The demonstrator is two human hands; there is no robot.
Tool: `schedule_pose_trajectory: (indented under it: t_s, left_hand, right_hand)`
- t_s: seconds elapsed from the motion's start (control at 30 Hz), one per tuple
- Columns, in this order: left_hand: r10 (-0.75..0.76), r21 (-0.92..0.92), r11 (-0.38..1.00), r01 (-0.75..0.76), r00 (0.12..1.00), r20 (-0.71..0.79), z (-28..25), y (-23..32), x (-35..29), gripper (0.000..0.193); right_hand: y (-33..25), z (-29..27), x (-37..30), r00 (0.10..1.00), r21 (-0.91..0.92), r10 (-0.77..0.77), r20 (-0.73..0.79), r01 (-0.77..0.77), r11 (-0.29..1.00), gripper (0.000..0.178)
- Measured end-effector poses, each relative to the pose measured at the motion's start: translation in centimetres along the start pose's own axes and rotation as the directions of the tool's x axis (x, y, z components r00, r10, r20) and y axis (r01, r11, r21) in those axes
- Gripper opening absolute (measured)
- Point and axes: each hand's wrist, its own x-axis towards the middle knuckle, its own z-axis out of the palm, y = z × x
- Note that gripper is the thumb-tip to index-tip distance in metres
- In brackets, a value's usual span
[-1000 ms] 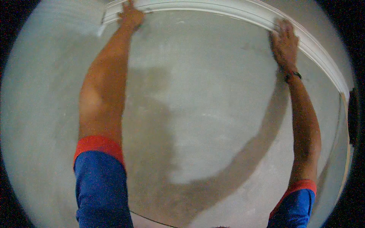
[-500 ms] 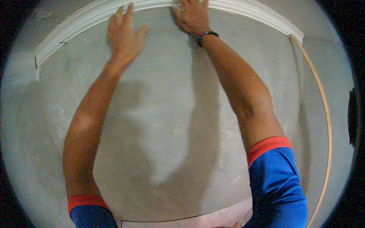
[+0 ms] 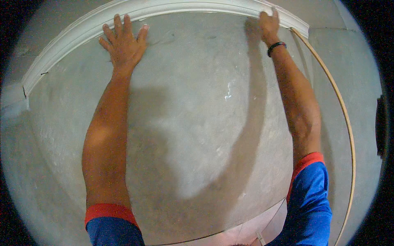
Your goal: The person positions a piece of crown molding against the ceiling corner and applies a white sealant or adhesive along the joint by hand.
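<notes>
Far left: white moulding strip (image 3: 65, 39) runs along top of grey wall (image 3: 197, 123), curving (lens bend) from left edge up and across to far right. A joint or nick shows in strip at far left end, near a short white piece (image 3: 12, 98).

Left hand (image 3: 123, 43): flat on wall, palm down, fingers (image 3: 119, 24) spread apart and open, tips touching lower edge of moulding. Not clamped on anything; pressing only. Forearm bare, sleeve blue w/ red cuff (image 3: 108, 211) at near edge.

Centre: bare plaster w/ pale scuffs and arm shadows; a few white flecks (image 3: 227, 92) right of centre.

Right hand (image 3: 269, 24): up at moulding near its right end, fingers laid over the strip, touching it. Whether they curl round the edge or just press: cannot tell. Black band (image 3: 276, 47) on wrist.

Far right: thin tan wooden strip (image 3: 347, 123) runs down wall from just beside moulding's right end to near edge. Neither hand touches it.
</notes>
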Motion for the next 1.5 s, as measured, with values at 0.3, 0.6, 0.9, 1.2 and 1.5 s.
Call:
schedule_pose_trajectory:
  t_s: [0.3,0.6,0.9,1.2,1.5]
  left_hand:
    - [-0.016,0.094,0.995,0.009,0.997,0.072,-0.1,-4.3,-3.7,0.075]
    - [-0.031,0.047,0.999,0.027,0.996,0.087,0.0,-4.2,-3.6,0.078]
    - [-0.042,0.023,0.999,0.039,0.992,0.121,-0.5,-5.1,-4.5,0.078]
    - [-0.039,0.001,0.999,0.039,0.993,0.107,-0.4,-4.5,-4.2,0.078]
    - [-0.009,0.058,0.998,0.004,0.997,0.079,-0.5,-3.9,-3.7,0.079]
  right_hand:
    - [-4.9,-0.6,0.4,0.649,0.405,0.371,0.664,-0.73,0.551,0.044]
    - [-6.9,0.6,0.6,0.601,0.374,0.299,0.742,-0.74,0.559,0.03]
    - [-15.3,4.4,-2.9,0.699,-0.136,-0.422,0.577,0.592,0.794,0.015]
    - [-29.1,1.9,-7.3,0.817,0.387,0.121,0.564,-0.391,0.835,0.062]
    - [-12.1,1.1,-7.3,0.963,0.315,-0.163,0.216,0.089,0.945,0.028]
